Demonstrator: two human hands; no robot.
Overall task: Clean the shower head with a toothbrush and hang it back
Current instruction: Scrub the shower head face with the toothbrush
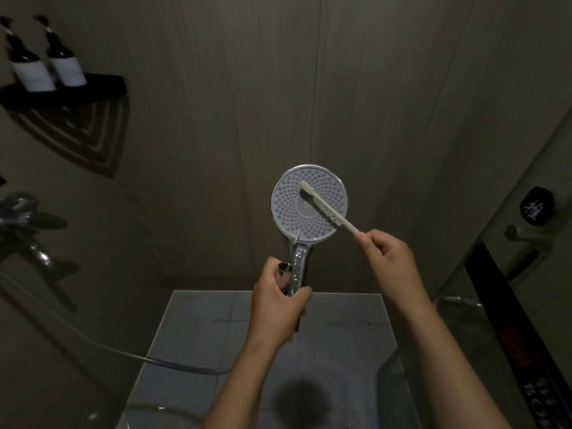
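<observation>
Head view, single entry.

Item 1: round, chrome-rimmed shower head with a pale grey dotted spray face (309, 203), centre of the frame, face turned up toward me. Off its mount. Its chrome handle runs down into my left hand (280, 297), whose grip is wrapped tight around the handle's lower end, thumb on the near side.

Item 2: slim, cream-white plastic toothbrush (328, 207), lying diagonally across the spray face, head toward the upper left of the disc, bristles down on the nozzles as far as I can judge. My right hand (388, 258), right of centre, pinches the handle's tail end between thumb and fingertips.

Item 3: grey flexible hose (130, 354), trailing from the lower centre out to the left edge.

Item 4: chrome mixer tap (28, 218), left edge, mid height.

Item 5: two dark pump bottles with white labels (46, 66), standing side by side on a black corner shelf (102, 86), upper left.

Item 6: grey tiled floor (340, 320), lower centre.

Status: scrubbing is in progress. How much of the face has been covered I cannot tell; no residue or foam shows in this dim light. Left to do, by my reckoning: finish the nozzles, free a hand, hang the head back. The wall holder is not in view.
</observation>
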